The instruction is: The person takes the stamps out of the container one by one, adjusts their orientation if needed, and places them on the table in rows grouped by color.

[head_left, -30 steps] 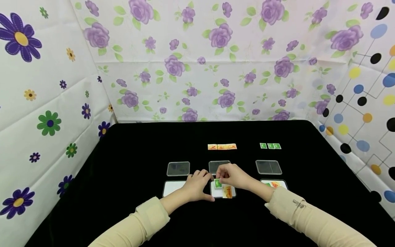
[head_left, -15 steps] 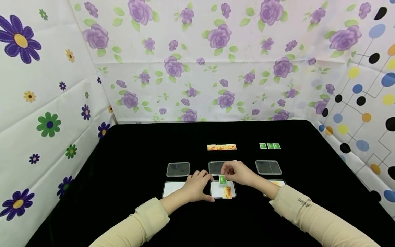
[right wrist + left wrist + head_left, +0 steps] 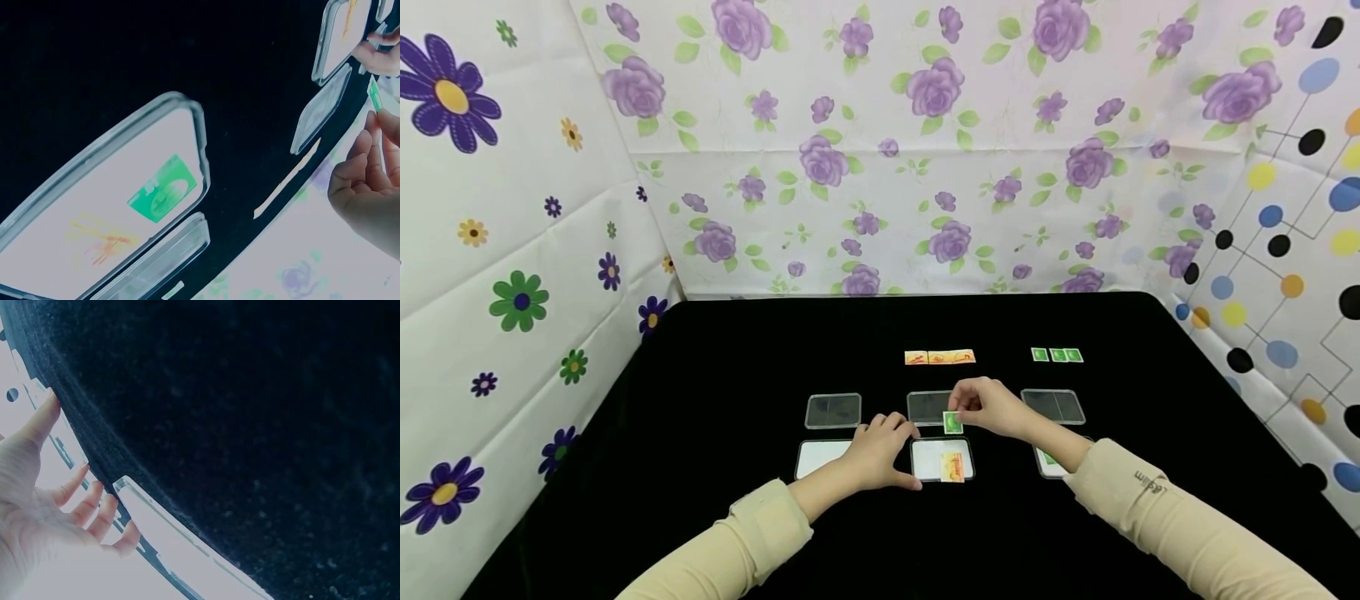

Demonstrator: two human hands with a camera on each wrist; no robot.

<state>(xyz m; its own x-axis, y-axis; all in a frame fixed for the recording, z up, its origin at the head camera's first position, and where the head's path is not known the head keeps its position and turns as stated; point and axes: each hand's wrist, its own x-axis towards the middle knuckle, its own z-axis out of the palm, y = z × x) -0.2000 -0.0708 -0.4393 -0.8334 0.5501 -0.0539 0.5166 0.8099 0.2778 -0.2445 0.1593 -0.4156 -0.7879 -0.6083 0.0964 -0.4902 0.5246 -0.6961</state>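
Observation:
My right hand (image 3: 992, 408) pinches a small green stamp (image 3: 952, 422) with a white border between thumb and fingertips, just past the far edge of the middle white-bottomed tray (image 3: 927, 468). In the right wrist view the same stamp (image 3: 375, 95) shows nearly edge-on above the fingertips. An orange-yellow stamp (image 3: 952, 468) lies at the tray's near right part. My left hand (image 3: 880, 454) rests at that tray's left side, thumb at the near corner and fingers at the far one. Spread, slightly bent fingers (image 3: 92, 501) show in the left wrist view, holding nothing.
A white tray (image 3: 820, 460) sits left; another (image 3: 1052, 470), partly behind my right forearm, holds a green stamp (image 3: 164, 187) and an orange one (image 3: 106, 240). Behind them lie three clear lids (image 3: 833, 411). Farther back are orange stamps (image 3: 940, 357) and green stamps (image 3: 1057, 355).
My right hand has moved right and away from me, carrying the green stamp from above the middle tray to beyond its far edge. My left hand has stayed in place.

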